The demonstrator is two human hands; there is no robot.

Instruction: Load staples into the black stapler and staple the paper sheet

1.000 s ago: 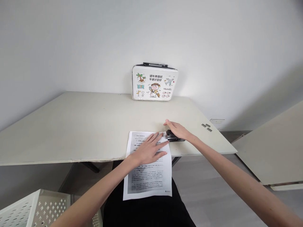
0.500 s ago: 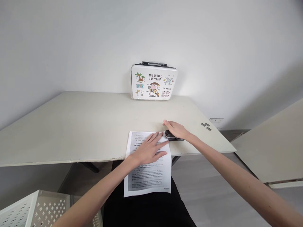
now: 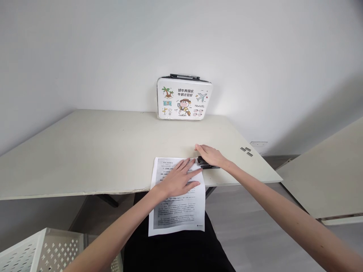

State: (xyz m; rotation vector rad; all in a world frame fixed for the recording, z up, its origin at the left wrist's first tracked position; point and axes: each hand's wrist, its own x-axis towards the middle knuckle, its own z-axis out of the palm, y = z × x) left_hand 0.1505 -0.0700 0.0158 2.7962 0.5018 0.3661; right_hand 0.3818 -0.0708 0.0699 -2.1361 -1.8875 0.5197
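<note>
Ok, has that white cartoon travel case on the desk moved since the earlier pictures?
No. The white cartoon travel case keeps its place relative to the wall plate; the whole view merely shifts slightly.

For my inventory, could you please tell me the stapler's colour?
The stapler is mostly black, in the head view.

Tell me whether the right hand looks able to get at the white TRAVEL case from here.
Probably yes: the right hand would have to leave the black stapler it rests on, but only tabletop shows between there and the white case; a forward stretch seems likely.
</note>
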